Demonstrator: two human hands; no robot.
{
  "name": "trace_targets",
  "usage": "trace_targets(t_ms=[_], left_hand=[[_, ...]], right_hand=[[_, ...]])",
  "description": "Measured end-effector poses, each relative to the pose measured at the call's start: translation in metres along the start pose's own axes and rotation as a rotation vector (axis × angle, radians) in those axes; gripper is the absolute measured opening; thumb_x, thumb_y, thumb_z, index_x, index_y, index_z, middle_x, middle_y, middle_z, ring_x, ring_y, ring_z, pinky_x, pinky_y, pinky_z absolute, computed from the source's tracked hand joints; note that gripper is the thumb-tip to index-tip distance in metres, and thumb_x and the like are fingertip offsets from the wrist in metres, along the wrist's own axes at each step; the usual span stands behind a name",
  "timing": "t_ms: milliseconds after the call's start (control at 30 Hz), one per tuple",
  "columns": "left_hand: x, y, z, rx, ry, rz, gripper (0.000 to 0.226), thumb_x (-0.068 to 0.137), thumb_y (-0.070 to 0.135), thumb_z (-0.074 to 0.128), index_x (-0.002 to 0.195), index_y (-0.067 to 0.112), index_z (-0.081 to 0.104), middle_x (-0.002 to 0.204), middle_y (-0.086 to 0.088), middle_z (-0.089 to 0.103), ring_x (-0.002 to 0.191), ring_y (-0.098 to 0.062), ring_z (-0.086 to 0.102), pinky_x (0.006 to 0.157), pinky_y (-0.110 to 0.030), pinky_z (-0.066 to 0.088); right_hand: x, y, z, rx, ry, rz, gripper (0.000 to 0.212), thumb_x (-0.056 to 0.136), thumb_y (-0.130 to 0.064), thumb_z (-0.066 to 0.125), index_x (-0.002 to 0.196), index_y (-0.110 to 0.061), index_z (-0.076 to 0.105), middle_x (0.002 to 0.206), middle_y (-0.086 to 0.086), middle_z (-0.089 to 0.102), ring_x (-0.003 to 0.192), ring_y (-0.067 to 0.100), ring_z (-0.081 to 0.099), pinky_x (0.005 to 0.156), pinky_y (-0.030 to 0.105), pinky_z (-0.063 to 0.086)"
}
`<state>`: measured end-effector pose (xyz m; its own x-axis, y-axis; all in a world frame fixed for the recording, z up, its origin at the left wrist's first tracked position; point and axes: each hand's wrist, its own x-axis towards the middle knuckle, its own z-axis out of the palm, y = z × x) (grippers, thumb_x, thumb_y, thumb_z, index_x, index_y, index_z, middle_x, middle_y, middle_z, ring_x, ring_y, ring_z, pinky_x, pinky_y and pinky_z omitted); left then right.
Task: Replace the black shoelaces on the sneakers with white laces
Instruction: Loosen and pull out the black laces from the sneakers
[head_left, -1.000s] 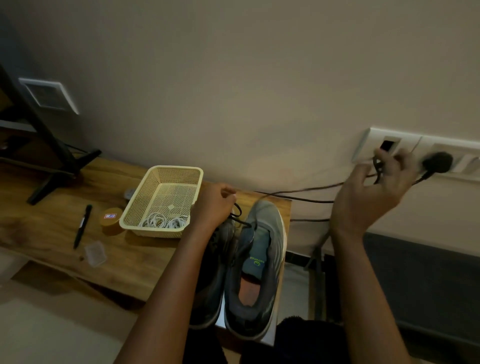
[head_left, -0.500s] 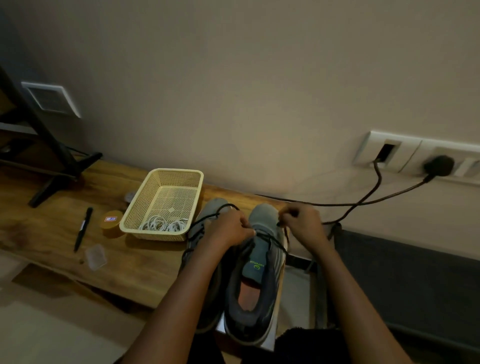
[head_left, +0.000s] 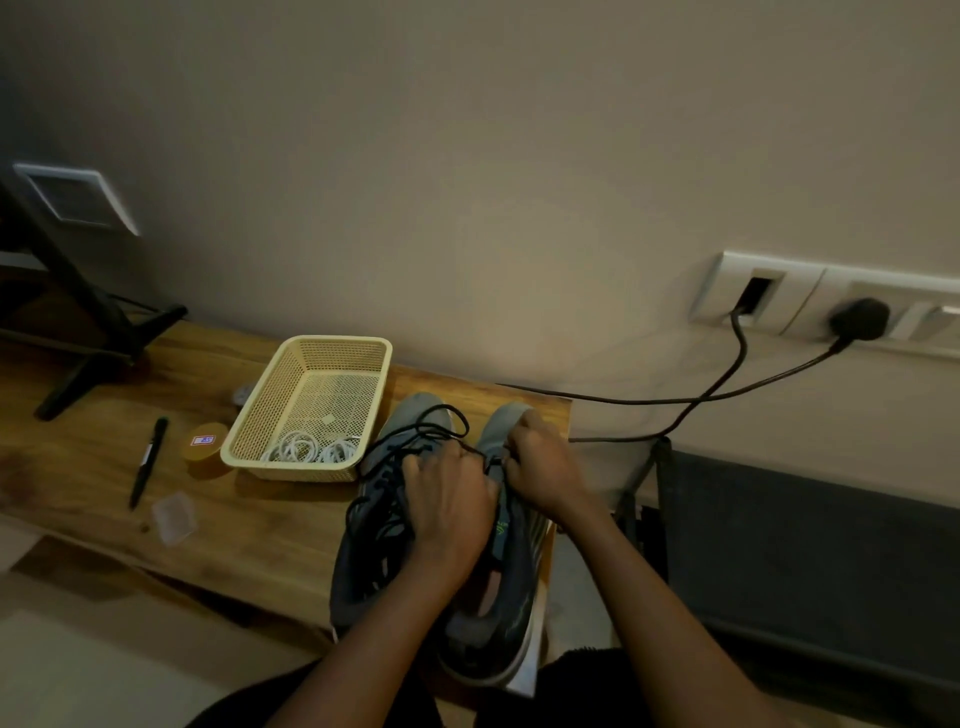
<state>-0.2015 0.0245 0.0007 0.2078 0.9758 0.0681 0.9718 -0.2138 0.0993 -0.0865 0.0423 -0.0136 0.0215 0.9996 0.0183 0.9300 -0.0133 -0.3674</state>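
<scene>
Showing two grey sneakers set side by side on the right end of a wooden bench (head_left: 234, 525), toes toward the wall and heels toward the person. The first sneaker (head_left: 382, 470) is placed just beside a cream mesh basket (head_left: 311, 340); the second sneaker (head_left: 493, 639) is placed at the bench's end.

A black shoelace (head_left: 441, 413) is seen in loose loops over the toe and eyelets of the first sneaker. The left hand (head_left: 452, 499) is laid across the tongues of both sneakers, its fingers curled round strands of this lace. The right hand (head_left: 543, 467) is rested on the forepart of the second sneaker, its fingers curled and a black strand pinched between them close to the left fingertips. Whether that strand belongs to the same lace cannot be told.

The white laces (head_left: 311, 447) are coiled in the near corner of the basket and are touched by neither hand.

To the left of the basket, a small round tan container (head_left: 205, 449), a black pen (head_left: 148, 462) and a clear plastic case (head_left: 174, 514) are laid on the bench. A black stand (head_left: 93, 322) is set at the far left. On the wall at right, a black plug (head_left: 857, 318) is seated in a white socket panel (head_left: 727, 291), from which dark cables (head_left: 727, 384) are trailed downward.
</scene>
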Motion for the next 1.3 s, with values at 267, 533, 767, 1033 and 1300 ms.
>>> trace_targets(t_ms=[267,533,767,1033,1300], left_hand=[[-0.003,0.002,-0.001,0.009,0.026,-0.012,0.029,0.096,0.031,0.041,0.108,0.017,0.063,0.117,-0.002,0.056,0.101,-0.019,0.055,0.094,-0.035,0.030],[0.000,0.004,-0.004,-0.022,0.069,-0.007,0.033,0.093,0.036,0.044,0.119,0.019,0.057,0.131,-0.003,0.046,0.111,-0.021,0.049,0.098,-0.038,0.026],[0.009,0.006,-0.011,-0.015,0.090,-0.012,0.032,0.091,0.041,0.052,0.113,0.020,0.063,0.136,0.001,0.043,0.133,-0.022,0.028,0.112,-0.049,0.005],[0.006,0.005,-0.015,-0.078,0.082,-0.024,0.025,0.092,0.035,0.050,0.101,0.020,0.068,0.145,0.005,0.036,0.143,-0.021,0.009,0.111,-0.050,-0.003],[0.006,0.000,-0.010,-0.121,0.111,-0.031,0.022,0.091,0.032,0.053,0.098,0.019,0.070,0.145,0.005,0.038,0.143,-0.022,0.011,0.110,-0.050,-0.004]], right_hand=[[0.002,0.014,-0.008,0.275,0.132,0.141,0.009,0.088,-0.002,0.048,0.082,-0.009,0.046,0.106,0.018,0.048,0.086,0.029,0.049,0.070,0.035,0.039],[-0.001,0.008,-0.005,0.257,0.147,0.116,0.016,0.082,-0.004,0.055,0.097,-0.012,0.058,0.102,0.009,0.052,0.095,0.026,0.049,0.076,0.033,0.042],[-0.002,0.004,-0.004,0.095,0.162,0.074,0.015,0.082,-0.023,0.069,0.093,-0.014,0.071,0.114,0.004,0.052,0.107,0.022,0.038,0.086,0.031,0.038],[-0.006,0.012,-0.021,0.041,0.414,0.232,0.012,0.077,-0.022,0.072,0.081,-0.010,0.073,0.112,-0.001,0.060,0.110,0.026,0.038,0.086,0.036,0.030],[-0.006,0.004,-0.020,0.028,0.158,0.155,0.021,0.082,-0.036,0.068,0.100,-0.027,0.073,0.146,-0.010,0.035,0.135,0.026,0.016,0.103,0.039,0.020]])
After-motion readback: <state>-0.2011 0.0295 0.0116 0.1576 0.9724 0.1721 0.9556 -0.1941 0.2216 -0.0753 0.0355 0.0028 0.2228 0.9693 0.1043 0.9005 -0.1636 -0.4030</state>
